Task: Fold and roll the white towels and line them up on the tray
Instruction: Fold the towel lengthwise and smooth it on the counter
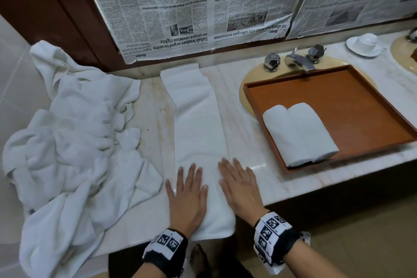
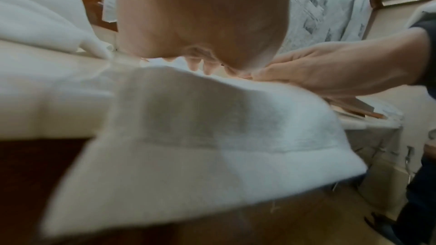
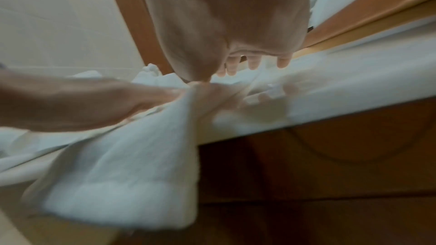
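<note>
White terry towel (image 1: 200,133), a long folded strip, lies under flat hands (image 1: 212,194).

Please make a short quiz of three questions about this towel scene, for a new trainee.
1. How many rolled towels lie on the tray?
2. True or false: both hands press flat on the folded towel strip.
3. Where is the pile of unfolded towels: A) left of the strip, B) in the sink, C) on the tray?

Key: 1) two; 2) true: left hand and right hand lie flat; 3) A.
</note>
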`<action>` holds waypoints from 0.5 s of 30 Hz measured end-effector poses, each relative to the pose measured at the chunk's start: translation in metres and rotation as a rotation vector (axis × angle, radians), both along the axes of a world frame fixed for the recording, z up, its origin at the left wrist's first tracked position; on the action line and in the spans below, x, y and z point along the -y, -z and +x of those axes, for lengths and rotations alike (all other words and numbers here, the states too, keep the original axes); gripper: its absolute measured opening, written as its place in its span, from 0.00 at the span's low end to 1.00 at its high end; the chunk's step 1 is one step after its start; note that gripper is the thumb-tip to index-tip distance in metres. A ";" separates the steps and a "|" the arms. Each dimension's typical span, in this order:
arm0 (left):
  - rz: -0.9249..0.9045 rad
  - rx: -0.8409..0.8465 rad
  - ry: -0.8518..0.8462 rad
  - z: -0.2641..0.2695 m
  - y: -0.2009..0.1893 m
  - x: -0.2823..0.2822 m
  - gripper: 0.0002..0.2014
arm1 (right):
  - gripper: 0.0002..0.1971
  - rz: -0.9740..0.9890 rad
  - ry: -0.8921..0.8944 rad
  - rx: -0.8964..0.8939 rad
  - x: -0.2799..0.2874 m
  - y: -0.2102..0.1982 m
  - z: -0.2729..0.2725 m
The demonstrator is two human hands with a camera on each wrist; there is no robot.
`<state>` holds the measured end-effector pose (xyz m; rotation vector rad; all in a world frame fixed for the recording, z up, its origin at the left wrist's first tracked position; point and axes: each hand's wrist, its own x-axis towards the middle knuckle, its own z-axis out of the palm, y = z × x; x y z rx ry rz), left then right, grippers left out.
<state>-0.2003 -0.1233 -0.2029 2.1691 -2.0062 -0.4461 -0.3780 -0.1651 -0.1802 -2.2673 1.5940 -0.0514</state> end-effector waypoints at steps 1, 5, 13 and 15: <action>0.004 -0.022 0.008 -0.003 0.000 -0.001 0.29 | 0.26 0.016 -0.035 -0.004 -0.005 0.001 0.007; -0.028 0.015 0.013 -0.001 0.005 -0.006 0.27 | 0.27 0.045 -0.034 -0.050 -0.013 0.014 0.009; -0.071 0.031 -0.038 0.025 0.009 -0.025 0.29 | 0.27 0.047 0.135 -0.116 -0.003 0.009 -0.016; -0.069 0.026 -0.043 0.024 0.009 -0.028 0.29 | 0.27 0.035 0.159 -0.074 -0.009 0.005 -0.017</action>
